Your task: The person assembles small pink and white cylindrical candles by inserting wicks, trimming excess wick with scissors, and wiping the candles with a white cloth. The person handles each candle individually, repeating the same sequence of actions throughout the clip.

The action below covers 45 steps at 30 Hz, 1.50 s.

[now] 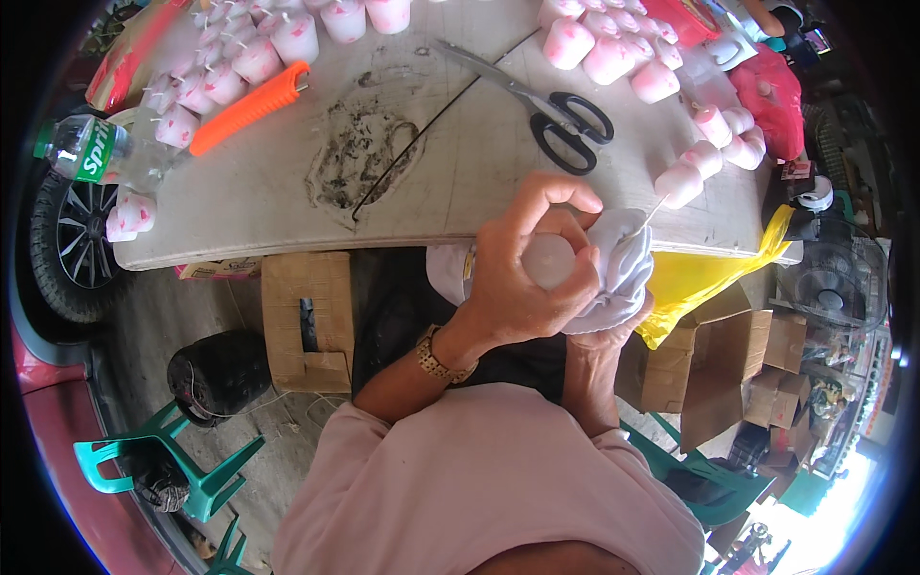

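Note:
A small white candle [550,261] sits in the curled fingers of my left hand [503,283], its round end facing up. That hand is closed around it, just past the table's near edge. Pressed up beside the candle is a bunched white cloth [623,273], held from below by my right hand [613,335]; most of its fingers are hidden. A thin pale strand [655,213], like a wick, juts out by the cloth's upper edge. On the table ahead lie black-handled scissors [546,115], spread apart, and a thin dark rod [446,125].
Pink-and-white candles [257,62] crowd the far left, with more candles [609,59] at far right. An orange-handled cutter [247,107] and a green-capped bottle [86,149] are on the left. A yellow plastic bag [704,287] hangs at the right edge above cardboard boxes [709,359].

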Tool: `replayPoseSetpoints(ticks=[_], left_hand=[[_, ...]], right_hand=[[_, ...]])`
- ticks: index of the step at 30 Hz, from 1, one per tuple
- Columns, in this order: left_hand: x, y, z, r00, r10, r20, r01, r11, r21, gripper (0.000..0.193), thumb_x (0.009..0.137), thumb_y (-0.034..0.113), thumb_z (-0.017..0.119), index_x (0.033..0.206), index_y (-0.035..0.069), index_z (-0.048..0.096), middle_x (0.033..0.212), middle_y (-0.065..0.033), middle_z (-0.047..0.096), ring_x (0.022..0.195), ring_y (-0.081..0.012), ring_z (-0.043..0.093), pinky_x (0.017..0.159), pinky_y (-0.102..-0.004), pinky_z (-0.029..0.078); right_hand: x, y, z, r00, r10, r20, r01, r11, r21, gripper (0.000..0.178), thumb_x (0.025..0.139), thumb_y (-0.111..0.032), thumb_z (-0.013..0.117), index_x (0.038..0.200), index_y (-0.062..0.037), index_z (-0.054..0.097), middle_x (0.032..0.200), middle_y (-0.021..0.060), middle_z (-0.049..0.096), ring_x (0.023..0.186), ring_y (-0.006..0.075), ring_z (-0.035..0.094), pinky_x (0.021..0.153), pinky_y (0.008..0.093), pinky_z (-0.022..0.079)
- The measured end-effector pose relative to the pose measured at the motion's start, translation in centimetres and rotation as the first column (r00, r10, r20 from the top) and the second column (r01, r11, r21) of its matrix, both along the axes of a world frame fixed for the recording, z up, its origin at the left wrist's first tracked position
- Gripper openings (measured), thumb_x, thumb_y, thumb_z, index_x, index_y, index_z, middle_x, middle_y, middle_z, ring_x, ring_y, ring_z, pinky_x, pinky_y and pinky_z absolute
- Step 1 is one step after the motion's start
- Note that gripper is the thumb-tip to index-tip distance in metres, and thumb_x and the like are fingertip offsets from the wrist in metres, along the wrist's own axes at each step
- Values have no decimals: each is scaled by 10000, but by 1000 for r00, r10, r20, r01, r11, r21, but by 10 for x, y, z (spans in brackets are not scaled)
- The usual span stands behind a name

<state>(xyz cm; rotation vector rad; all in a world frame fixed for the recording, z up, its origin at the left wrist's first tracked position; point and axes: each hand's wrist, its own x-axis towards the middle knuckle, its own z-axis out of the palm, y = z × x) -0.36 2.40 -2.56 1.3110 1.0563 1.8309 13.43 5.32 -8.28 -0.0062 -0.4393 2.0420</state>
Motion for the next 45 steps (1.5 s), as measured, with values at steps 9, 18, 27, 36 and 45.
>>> replayPoseSetpoints(ticks=[9,18,27,36,45], left_hand=[[5,-8,-14,976,8,219,-2,1000,-28,251,890,138,641,1074,-19,574,908,-90,648,688,-131,633,732,-287,501],[-7,-59,11,766,175,-618,-185,982,50,355,914,146,581,1228,-17,555,1088,-223,596,976,-374,609,826,-438,499],[0,-78,13,797,-27,-603,89,993,74,496,729,91,802,1207,105,671,1350,-198,471,893,-228,655,772,-319,555],[-5,-73,15,663,-232,-712,252,964,-79,568,716,118,822,1245,114,615,1426,-152,402,1098,-290,600,853,-363,551],[-18,-59,17,754,-313,-577,353,935,-45,544,743,105,822,1221,66,565,1379,-150,427,1180,-272,539,866,-352,563]], right_hand=[[-6,0,6,999,5,38,-3,999,-37,547,925,-450,466,1285,-43,524,1153,134,613,1051,269,609,924,420,494],[-6,3,15,1000,8,11,-5,969,-248,350,922,-256,481,1149,-26,614,1053,143,674,977,273,654,909,431,527],[-2,5,34,993,40,-111,-77,935,-345,312,916,-269,490,1059,-33,634,982,146,670,890,287,648,835,438,538],[2,3,42,999,51,17,-41,926,-376,307,935,-264,466,1050,-34,633,962,141,669,863,279,655,800,431,551],[1,0,52,993,-16,121,60,926,-373,276,974,-235,466,1059,-19,614,941,116,661,836,236,650,757,382,547]])
